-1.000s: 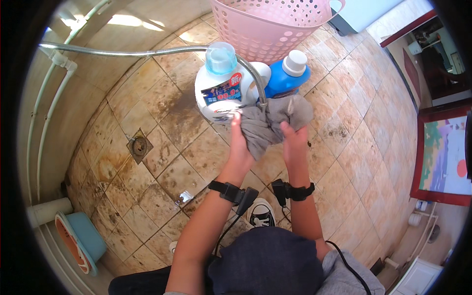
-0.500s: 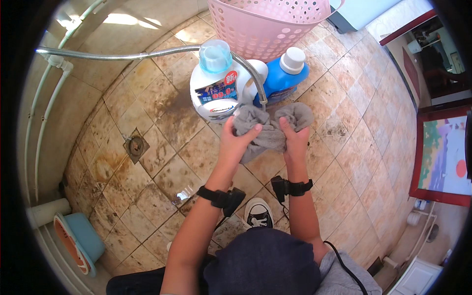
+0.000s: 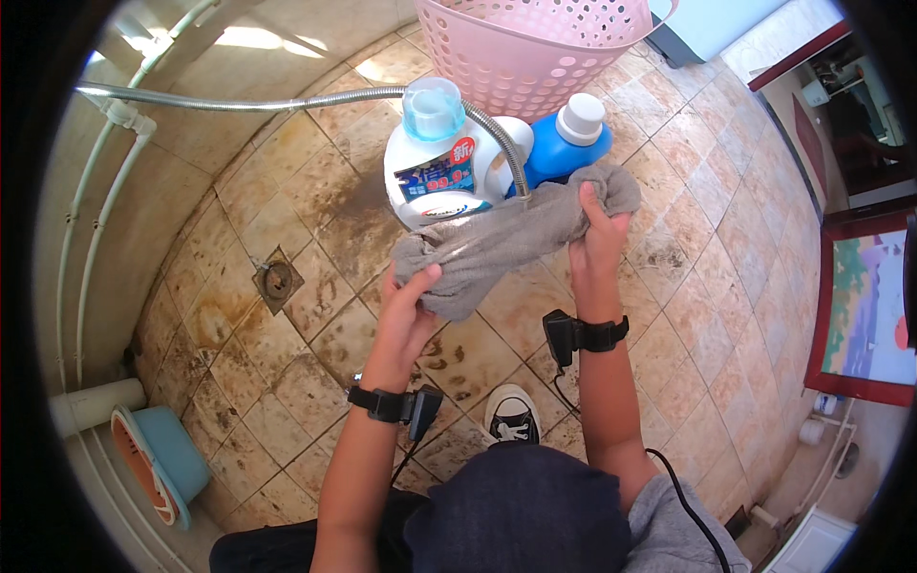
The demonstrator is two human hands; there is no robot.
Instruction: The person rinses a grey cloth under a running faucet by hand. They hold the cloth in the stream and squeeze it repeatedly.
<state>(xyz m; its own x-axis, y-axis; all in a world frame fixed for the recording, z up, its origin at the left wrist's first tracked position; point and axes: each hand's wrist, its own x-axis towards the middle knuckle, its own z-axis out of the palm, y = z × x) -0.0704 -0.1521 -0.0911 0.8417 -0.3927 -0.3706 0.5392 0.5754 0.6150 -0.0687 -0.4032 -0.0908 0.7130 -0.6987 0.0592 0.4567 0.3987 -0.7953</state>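
A grey cloth (image 3: 506,244) is stretched sideways between my two hands, above the tiled floor. My left hand (image 3: 409,310) grips its left end, thumb on top. At its upper right end, my right hand (image 3: 600,234) holds a bunched part, the thumb pressed on it. Just behind the cloth stand a white jug (image 3: 430,177) with a clear blue cap and a blue bottle (image 3: 568,148) with a white cap. A flexible metal hose (image 3: 334,95) arches over the white jug, and its end reaches down to the cloth's upper edge. The cloth hides the lower parts of both containers.
Behind the bottles is a pink perforated basket (image 3: 521,67). A floor drain (image 3: 277,280) lies to the left. Blue and orange basins (image 3: 172,463) lean by the left wall, near white pipes (image 3: 91,248). At the right is a red-framed picture (image 3: 864,306). My shoe (image 3: 512,415) is below.
My hands have moved apart, the left one down and left, the right one slightly up and right. The cloth, bunched before, is now spread out between them.
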